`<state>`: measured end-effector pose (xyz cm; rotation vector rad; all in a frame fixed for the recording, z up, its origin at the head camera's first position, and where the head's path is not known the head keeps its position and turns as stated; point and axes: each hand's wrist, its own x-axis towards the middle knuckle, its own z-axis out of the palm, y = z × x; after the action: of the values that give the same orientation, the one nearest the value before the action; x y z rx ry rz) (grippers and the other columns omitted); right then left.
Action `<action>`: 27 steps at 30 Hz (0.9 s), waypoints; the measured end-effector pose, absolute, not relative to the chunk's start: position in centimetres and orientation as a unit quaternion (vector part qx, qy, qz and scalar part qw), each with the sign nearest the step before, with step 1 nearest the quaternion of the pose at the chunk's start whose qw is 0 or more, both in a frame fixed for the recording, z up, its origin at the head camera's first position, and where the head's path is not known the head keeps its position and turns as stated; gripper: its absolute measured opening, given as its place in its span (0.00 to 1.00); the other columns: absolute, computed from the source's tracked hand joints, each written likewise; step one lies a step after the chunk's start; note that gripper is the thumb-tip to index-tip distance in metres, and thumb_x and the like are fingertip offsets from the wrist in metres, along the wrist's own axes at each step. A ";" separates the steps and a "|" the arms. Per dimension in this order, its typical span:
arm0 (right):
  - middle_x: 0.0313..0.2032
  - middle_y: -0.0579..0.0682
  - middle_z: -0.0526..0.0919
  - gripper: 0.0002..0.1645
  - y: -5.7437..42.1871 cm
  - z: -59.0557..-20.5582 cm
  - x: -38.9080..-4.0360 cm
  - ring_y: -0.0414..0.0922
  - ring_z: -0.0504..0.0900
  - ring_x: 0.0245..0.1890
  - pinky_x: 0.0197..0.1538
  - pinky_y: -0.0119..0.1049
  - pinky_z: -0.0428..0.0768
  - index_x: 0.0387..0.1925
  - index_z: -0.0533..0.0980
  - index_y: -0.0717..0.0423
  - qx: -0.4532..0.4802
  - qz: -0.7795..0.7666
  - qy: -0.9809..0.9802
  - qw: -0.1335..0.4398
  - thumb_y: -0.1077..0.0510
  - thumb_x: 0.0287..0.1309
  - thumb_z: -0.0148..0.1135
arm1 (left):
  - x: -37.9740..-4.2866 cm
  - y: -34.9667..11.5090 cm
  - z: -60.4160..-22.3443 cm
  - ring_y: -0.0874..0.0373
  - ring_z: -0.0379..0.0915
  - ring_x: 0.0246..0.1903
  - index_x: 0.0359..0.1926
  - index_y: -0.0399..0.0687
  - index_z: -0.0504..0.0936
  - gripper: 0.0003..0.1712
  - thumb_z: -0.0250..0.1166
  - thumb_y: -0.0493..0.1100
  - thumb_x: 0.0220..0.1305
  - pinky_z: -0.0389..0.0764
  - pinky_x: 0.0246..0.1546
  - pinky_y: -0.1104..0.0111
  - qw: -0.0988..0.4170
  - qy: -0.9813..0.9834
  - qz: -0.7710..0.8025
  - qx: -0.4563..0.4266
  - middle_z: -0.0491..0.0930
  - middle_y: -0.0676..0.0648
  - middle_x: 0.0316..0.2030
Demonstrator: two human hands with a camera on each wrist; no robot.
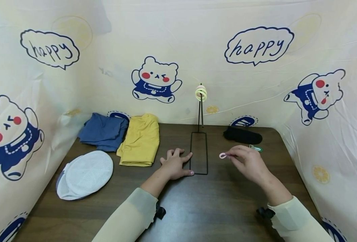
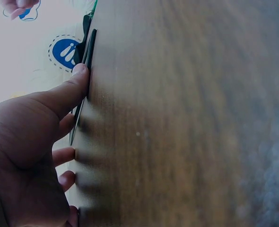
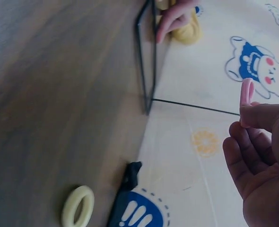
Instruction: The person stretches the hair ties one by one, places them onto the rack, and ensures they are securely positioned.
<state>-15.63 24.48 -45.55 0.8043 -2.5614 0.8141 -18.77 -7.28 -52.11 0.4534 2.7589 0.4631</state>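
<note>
A black wire stand [image 1: 207, 153] stands on the table, its long rectangular base lying flat. Several pale yellow and pink hair ties [image 1: 201, 88] hang near the top of its upright. My left hand [image 1: 175, 165] rests on the left side of the base, with its fingers spread and the thumb at the front corner. To the right of the stand, my right hand [image 1: 251, 165] pinches a pink hair tie [image 3: 245, 97] between thumb and index finger, above the table. A pale yellow hair tie [image 3: 71, 201] lies on the tabletop in the right wrist view; the head view hides it.
Behind the right hand lie a black cloth bundle [image 1: 242, 135] and a green clip-like item [image 1: 255, 148]. Folded blue cloth [image 1: 104, 131], folded yellow cloth [image 1: 139, 140] and a white cap-like item [image 1: 88, 174] occupy the left. A printed curtain [image 1: 196, 40] encloses the table.
</note>
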 end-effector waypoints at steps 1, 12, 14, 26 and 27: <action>0.43 0.40 0.87 0.14 24.3 -45.3 -15.6 0.38 0.85 0.41 0.42 0.39 0.85 0.42 0.89 0.48 0.285 0.287 -0.898 0.173 0.66 0.56 0.77 | -18.8 -7.3 -52.2 0.37 0.43 0.74 0.80 0.77 0.58 0.50 0.68 0.73 0.60 0.58 0.55 0.36 0.153 0.962 0.161 0.158 0.52 0.49 0.79; 0.44 0.43 0.87 0.15 22.3 -41.4 -15.5 0.40 0.85 0.43 0.50 0.19 0.77 0.42 0.89 0.52 0.327 0.323 -0.860 0.221 0.70 0.53 0.78 | -18.8 -7.4 -52.5 0.37 0.43 0.74 0.80 0.77 0.58 0.50 0.68 0.74 0.60 0.57 0.56 0.35 0.146 0.963 0.161 0.161 0.52 0.49 0.79; 0.43 0.44 0.88 0.16 21.9 -40.7 -15.6 0.40 0.85 0.42 0.49 0.20 0.77 0.41 0.89 0.53 0.340 0.323 -0.851 0.237 0.71 0.51 0.78 | -18.8 -7.4 -52.5 0.37 0.43 0.74 0.80 0.77 0.58 0.50 0.68 0.74 0.60 0.57 0.56 0.35 0.147 0.963 0.162 0.160 0.51 0.49 0.79; 0.40 0.47 0.89 0.16 19.9 -36.8 -15.7 0.42 0.86 0.38 0.47 0.22 0.78 0.40 0.89 0.56 0.385 0.340 -0.801 0.309 0.72 0.49 0.77 | -19.0 -7.4 -52.7 0.37 0.43 0.73 0.79 0.78 0.59 0.50 0.68 0.74 0.59 0.57 0.56 0.34 0.145 0.963 0.163 0.160 0.52 0.49 0.79; 0.41 0.46 0.89 0.15 19.8 -36.5 -15.6 0.42 0.86 0.39 0.47 0.23 0.78 0.40 0.89 0.56 0.386 0.340 -0.800 0.309 0.72 0.50 0.77 | -18.9 -7.4 -52.6 0.37 0.43 0.73 0.79 0.77 0.59 0.50 0.68 0.74 0.59 0.57 0.57 0.34 0.144 0.963 0.165 0.160 0.52 0.49 0.79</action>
<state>-15.65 19.76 -36.51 1.0200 -2.1143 0.8999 -18.94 -7.43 -52.65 0.4605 2.7742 0.4746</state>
